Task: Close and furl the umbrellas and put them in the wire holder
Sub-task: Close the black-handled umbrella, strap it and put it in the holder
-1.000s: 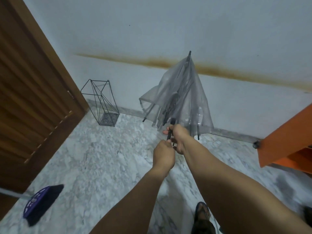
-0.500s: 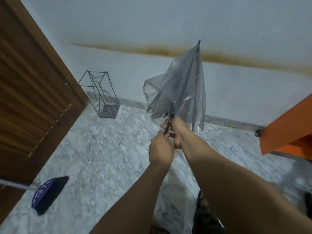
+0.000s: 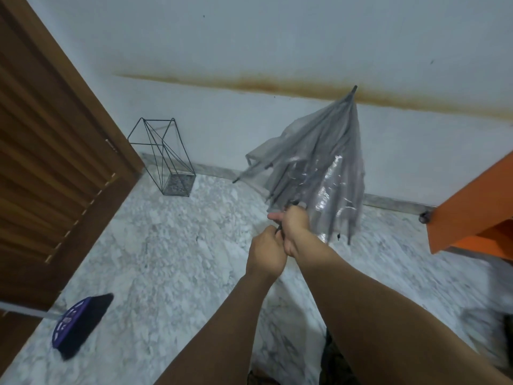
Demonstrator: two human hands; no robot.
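A clear grey plastic umbrella (image 3: 322,168) is folded down but loose, its tip pointing up and right toward the wall. My right hand (image 3: 294,226) grips its shaft just below the canopy. My left hand (image 3: 266,254) grips the handle end right behind it, the two hands touching. The black wire holder (image 3: 163,157) stands empty on the marble floor by the wall, well to the left of the umbrella. Some ribs stick out at the canopy's left edge.
A brown louvred door (image 3: 50,151) fills the left side. A broom with a purple head (image 3: 77,326) lies on the floor at lower left. An orange cabinet (image 3: 477,209) juts in at right. My sandalled foot (image 3: 333,362) shows at the bottom.
The umbrella has swung right and tilted, its tip now leaning to the right. The canopy has collapsed further. Both hands kept their hold on the shaft and handle.
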